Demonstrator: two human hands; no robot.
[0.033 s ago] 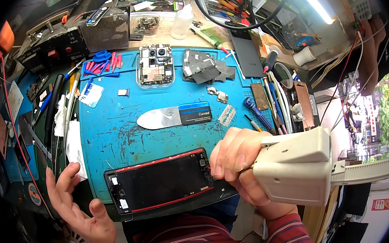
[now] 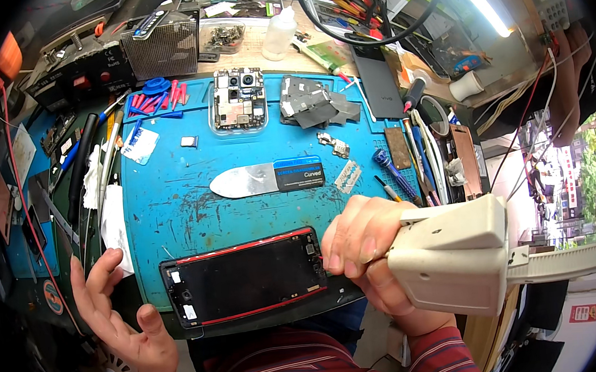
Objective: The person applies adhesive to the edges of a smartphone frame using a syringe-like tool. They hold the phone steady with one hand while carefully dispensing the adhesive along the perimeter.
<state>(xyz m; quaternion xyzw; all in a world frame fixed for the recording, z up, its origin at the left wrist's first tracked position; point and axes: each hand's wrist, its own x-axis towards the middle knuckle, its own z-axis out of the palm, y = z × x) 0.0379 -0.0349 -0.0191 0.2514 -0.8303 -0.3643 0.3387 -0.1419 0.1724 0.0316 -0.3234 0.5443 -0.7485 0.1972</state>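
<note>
My right hand (image 2: 367, 251) is closed round a boxy beige plastic tool (image 2: 454, 264), held up beside the mat's near right side. A pale ribbed length (image 2: 567, 262) runs out to the right from it. My left hand (image 2: 130, 328) is raised, palm turned inward, fingers apart and holding nothing. Between both hands a phone frame with a black face and red strips along its long edges (image 2: 246, 279) lies at the mat's near edge. Neither hand visibly grips it. Farther up lies a flat metal pry blade (image 2: 244, 181) with a black and blue handle end.
On the blue mat (image 2: 188, 227) are a phone circuit board in a clear tray (image 2: 237, 103), grey shielding sheets (image 2: 312, 100), a razor blade (image 2: 348, 176) and a blue screwdriver (image 2: 396, 170). A white squeeze bottle (image 2: 279, 35) stands behind. A black cable loop (image 2: 342, 37) hangs overhead.
</note>
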